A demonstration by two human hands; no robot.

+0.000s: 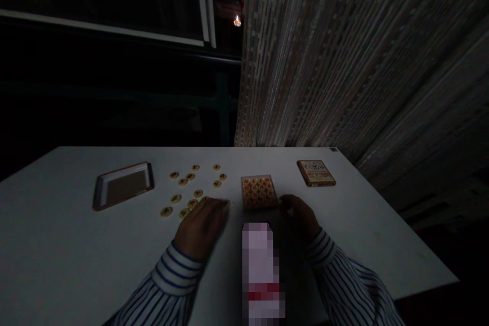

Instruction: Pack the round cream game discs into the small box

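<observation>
Head view: box (260, 207) of pieces (257, 188) lies between left hand (202, 225) and nearer right hand (300, 215); both grips unclear.

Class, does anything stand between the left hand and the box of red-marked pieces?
Nothing visible does: between the left hand, with what looks like a piece at its fingers, and the box, only tabletop shows. The right hand is at the box's opposite side.

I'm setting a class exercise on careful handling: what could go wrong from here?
The left hand is low beside the loose pieces, so it might knock some aside. The right hand is at the corner of the box, touching or nearly so; a nudge could jostle the red-marked pieces inside. The scene is dim, so pieces might be misread.
</observation>
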